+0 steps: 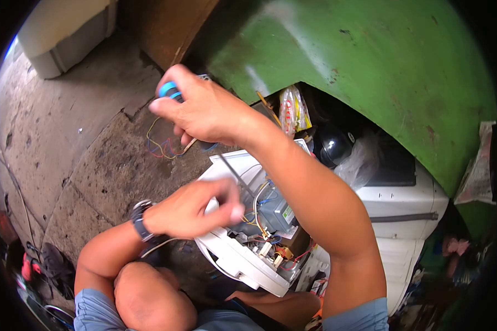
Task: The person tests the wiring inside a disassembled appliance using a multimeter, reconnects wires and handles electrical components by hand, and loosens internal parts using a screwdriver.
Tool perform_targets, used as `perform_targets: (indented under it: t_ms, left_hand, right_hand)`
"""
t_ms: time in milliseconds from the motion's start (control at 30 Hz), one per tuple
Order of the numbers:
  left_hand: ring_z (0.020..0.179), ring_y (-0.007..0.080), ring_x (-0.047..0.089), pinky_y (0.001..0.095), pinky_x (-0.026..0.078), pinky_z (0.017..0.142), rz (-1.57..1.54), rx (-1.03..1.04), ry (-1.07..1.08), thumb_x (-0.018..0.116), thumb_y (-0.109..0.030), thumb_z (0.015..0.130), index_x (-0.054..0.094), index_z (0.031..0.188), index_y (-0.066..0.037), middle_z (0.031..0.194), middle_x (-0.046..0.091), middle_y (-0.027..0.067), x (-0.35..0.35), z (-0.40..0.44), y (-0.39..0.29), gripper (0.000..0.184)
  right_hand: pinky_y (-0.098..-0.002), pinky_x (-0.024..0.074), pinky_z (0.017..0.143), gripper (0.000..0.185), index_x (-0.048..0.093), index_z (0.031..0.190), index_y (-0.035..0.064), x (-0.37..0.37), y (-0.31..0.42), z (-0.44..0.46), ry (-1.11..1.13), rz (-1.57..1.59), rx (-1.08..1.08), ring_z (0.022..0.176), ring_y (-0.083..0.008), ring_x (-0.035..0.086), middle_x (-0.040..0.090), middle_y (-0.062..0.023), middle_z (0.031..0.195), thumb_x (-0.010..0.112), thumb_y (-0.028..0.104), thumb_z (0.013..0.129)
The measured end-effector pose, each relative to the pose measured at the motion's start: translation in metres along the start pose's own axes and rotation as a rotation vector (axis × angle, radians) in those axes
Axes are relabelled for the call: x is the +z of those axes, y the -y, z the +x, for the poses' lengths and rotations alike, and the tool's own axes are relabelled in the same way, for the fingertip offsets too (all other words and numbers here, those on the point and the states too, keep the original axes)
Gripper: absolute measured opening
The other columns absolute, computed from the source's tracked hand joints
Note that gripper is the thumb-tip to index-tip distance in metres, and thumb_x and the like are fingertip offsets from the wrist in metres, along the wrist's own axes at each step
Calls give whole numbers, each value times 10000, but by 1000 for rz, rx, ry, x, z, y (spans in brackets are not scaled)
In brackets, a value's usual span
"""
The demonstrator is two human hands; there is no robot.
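Note:
My right hand (199, 107) is raised at the upper middle, its fingers wrapped round a blue and black screwdriver handle (171, 91). A dark shaft (234, 174) slants down from below that hand toward the appliance. Blurred by motion, my left hand (204, 207) hovers at the left edge of an opened white appliance (243, 262), thumb and fingers apart with nothing between them. Inside the housing are a grey metal box (276, 208), wires and white connectors (266, 249).
Thin coloured wires (163, 146) lie on the stained concrete floor (107, 165). A green panel (370, 71) stands at the right, above a white casing (397, 215), a black round object (334, 146) and plastic bags (359, 163). A pale container (66, 38) is at the upper left.

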State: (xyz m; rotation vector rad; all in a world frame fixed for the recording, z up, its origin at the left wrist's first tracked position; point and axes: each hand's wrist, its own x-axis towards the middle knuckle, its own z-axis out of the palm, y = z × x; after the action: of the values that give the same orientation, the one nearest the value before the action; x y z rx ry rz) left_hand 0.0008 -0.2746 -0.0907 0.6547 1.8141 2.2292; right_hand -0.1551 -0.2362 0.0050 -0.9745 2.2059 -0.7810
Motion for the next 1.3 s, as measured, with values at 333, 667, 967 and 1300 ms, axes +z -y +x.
perform_targets:
  t_ms: [333,667,967,1300]
  left_hand:
    - [838,299,654,397,531,764,-46,178,68,775,-129,919,609,1002,-21,912,641,116,36,-20,-9,215]
    - [1038,237,643,373,508,961,-355,76,116,770,-244,1005,661,1113,1,1097,673,118,21,-25,2,289]
    - [1131,141,624,319,502,1024,-393,-150,-120,725,-345,1066,622,1297,-15,1209,676,51,33,0,29,416]
    - [1183,308,564,432,414,1107,-16,66,161,768,-564,933,683,1159,-57,1218,573,137,18,10,0,562]
  right_hand:
    - [-274,449,466,396,545,1207,117,8,-31,5,95,449,105,579,-89,523,576,-21,789,594,495,1099]
    - [-295,447,481,406,597,1128,74,2,-33,27,181,575,231,596,-125,536,580,-34,761,492,465,1106]
    - [-348,510,467,468,551,1160,43,2,-9,18,-50,231,269,561,-168,598,636,-86,810,521,508,1115]
    - [-398,561,541,464,469,1249,-3,21,-32,21,151,540,171,640,-244,676,683,-147,824,608,410,1092]
